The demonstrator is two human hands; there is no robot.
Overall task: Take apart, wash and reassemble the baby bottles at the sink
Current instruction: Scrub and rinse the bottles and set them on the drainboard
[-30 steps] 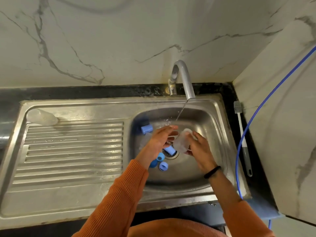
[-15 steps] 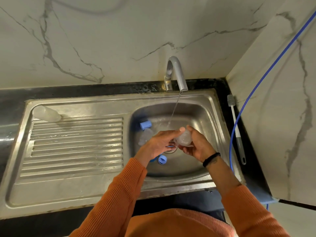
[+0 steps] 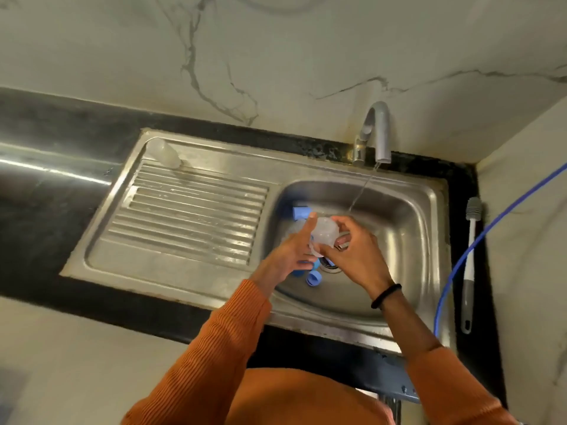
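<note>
No readable text, label, brand, number or sign is showing anywhere in this view; no surface is carrying any legible marking.

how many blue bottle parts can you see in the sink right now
3 plainly: one blue ring at the basin's back left, one on the floor near the drain, one peeking beneath the left hand. More may be hidden under the hands.

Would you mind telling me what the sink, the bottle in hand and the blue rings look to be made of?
Sink: brushed stainless steel, judging by its dull grey sheen.
Bottle: likely translucent plastic; the fingers show through cloudily.
Blue rings: probably matte moulded plastic, opaque, uniform colour.
</note>
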